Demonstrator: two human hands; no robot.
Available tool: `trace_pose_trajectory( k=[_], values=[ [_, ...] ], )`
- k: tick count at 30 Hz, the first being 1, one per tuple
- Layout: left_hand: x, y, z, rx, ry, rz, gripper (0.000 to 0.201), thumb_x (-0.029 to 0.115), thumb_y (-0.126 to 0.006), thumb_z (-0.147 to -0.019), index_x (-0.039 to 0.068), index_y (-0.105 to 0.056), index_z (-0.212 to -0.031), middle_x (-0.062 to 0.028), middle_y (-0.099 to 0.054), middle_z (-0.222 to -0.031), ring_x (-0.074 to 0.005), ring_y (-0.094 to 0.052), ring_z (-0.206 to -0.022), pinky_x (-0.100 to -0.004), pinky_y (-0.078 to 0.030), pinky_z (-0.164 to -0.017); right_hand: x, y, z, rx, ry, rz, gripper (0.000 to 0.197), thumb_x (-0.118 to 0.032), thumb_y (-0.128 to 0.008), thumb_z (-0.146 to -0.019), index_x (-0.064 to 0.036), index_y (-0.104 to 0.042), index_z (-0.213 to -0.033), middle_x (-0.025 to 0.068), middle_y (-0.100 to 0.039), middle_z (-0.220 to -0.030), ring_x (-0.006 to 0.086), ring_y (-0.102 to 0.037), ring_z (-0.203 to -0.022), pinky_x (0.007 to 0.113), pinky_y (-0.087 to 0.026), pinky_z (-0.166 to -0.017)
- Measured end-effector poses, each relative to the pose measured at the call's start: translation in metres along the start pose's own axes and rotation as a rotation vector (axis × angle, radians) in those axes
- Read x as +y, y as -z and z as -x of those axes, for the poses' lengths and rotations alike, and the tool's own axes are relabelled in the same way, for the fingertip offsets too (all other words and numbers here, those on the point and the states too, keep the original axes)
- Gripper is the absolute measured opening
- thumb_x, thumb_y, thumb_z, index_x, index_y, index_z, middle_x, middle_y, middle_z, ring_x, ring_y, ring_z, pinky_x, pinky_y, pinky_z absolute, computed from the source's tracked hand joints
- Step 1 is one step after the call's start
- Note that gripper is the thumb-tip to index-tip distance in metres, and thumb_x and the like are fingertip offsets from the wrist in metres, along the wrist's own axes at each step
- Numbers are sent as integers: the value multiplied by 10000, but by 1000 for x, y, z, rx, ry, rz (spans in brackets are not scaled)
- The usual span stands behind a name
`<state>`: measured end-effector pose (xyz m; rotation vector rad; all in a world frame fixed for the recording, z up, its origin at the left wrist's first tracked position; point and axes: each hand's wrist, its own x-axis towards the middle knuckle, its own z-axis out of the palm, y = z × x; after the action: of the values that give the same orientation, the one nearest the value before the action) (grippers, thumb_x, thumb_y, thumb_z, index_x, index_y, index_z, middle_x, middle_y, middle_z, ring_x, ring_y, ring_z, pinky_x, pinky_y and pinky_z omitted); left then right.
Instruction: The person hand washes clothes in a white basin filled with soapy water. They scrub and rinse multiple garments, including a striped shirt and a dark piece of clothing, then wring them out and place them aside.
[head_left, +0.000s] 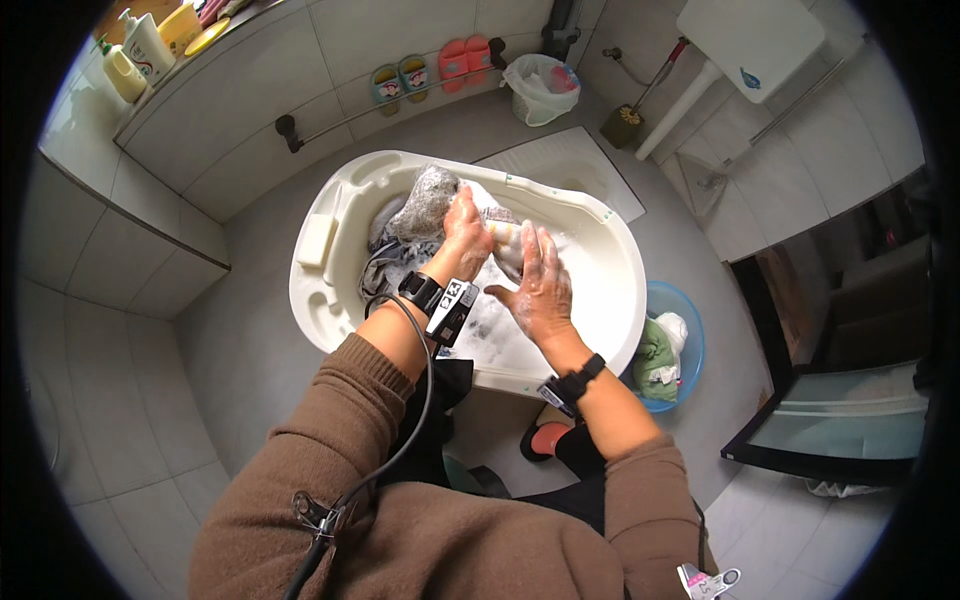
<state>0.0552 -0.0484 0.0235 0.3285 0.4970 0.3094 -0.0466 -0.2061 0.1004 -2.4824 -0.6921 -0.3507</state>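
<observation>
Pressing down into suds, the left hand (466, 226) is curled shut on a wet, pale bundle of cloth (497, 228) at the far side of a large white oval plastic washtub (318, 300), while the right hand (541, 275) lies flat and open, fingers spread, on the near part of that same cloth, likely pinning it so the other hand can rub against it. Just left of the hands a crumpled grey garment (424, 203) rises out of the foam, and a pale bar of soap (313, 240) sits in a moulded recess on the tub's left rim, within easy reach. To the right and nearer, a round blue plastic basin (687, 318) on the floor holds green and white laundry. The tub stands on a grey tiled bathroom floor (250, 360); small slippers (430, 68) rest along the far wall beside a bagged white waste bin (540, 88), and bottles (135, 55) stand on a tiled ledge at the far left.
</observation>
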Motion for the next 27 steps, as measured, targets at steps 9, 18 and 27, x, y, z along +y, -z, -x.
trace_pose_trajectory(
  k=[9,18,27],
  values=[
    [17,-27,41,-165,205,-276,218,278,-581,-915,82,-620,-1005,-42,-617,-874,-207,-598,-807,-384,-513,-733,32,-2,-11,-644,-561,-863,244,-177,-724,-771,-24,-611,-924,41,-625,-682,197,-590,-541,326,-488,-526],
    [22,-40,55,-382,386,-286,196,244,-620,-904,74,-633,-1001,-45,-654,-872,-191,-627,-749,-352,-528,-671,29,21,-2,-996,-640,-1468,242,-250,-707,-841,-93,-523,-850,-5,-459,-604,120,-424,-454,262,-320,-422],
    [21,-54,69,-345,438,-329,278,263,-660,-883,92,-629,-1100,-52,-657,-960,-197,-621,-807,-367,-521,-708,42,0,19,-1044,-592,-1407,266,-287,-745,-845,-90,-569,-872,-4,-509,-632,97,-454,-502,247,-352,-462]
  ],
)
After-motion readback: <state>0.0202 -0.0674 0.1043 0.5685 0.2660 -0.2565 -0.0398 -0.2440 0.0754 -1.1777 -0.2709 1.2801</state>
